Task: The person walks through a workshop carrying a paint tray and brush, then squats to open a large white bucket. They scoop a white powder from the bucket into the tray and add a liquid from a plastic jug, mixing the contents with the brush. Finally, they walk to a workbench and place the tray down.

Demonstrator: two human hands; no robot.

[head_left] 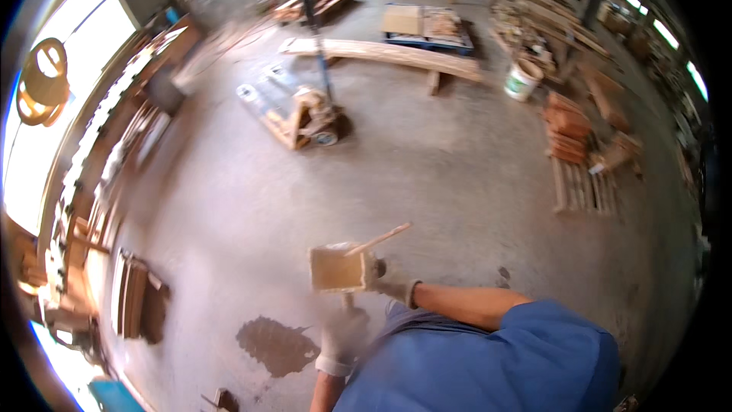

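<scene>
A square, open-topped container (338,271) with pale walls and a yellowish-tan inside is in front of my body. My right hand (395,288), in a light glove, grips its right side; the fingertips are partly hidden. A thin wooden stick (385,236) leans over the container's far right rim and points up to the right. Just below the near rim is my left hand (343,336), also gloved and smeared by motion. A short tan piece (348,300) sticks out between this hand and the container, and the fingers seem closed round it.
A dark wet patch (276,346) lies on the concrete floor. Ahead stands a pallet jack (301,118), with a long plank bench (381,56) behind it. A white bucket (523,79) and stacked reddish boards (566,128) stand at right. Wooden pieces (136,295) lean at left.
</scene>
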